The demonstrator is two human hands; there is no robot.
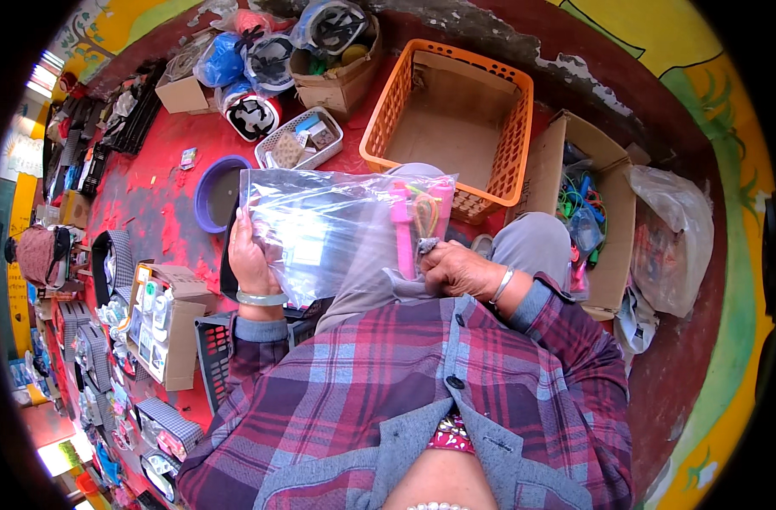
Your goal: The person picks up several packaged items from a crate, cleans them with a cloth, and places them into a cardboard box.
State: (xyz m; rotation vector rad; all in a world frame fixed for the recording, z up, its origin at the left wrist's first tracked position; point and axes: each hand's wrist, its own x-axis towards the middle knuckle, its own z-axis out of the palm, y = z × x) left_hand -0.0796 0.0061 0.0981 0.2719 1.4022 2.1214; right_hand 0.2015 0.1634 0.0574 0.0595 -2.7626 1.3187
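A large clear plastic bag [320, 225] is stretched across my lap. My left hand [256, 259] grips its left edge, fingers partly hidden behind the glossy film. At the bag's right end shows a skipping rope [402, 229] with pink handles and a looped yellowish-brown cord. My right hand [460, 268] is closed by the lower right of the bag, beside the pink handle. A crumpled grey cloth [428, 246] pokes out of its fingers. Glare on the film hides part of the bag's contents.
Ahead stands an orange plastic basket [524, 110] lined with cardboard. A cardboard box [619, 246] of colourful ropes is at my right. A purple basin [207, 191], a white basket [337, 153] and bagged helmets [269, 64] lie ahead-left. Another carton [181, 344] sits at my left.
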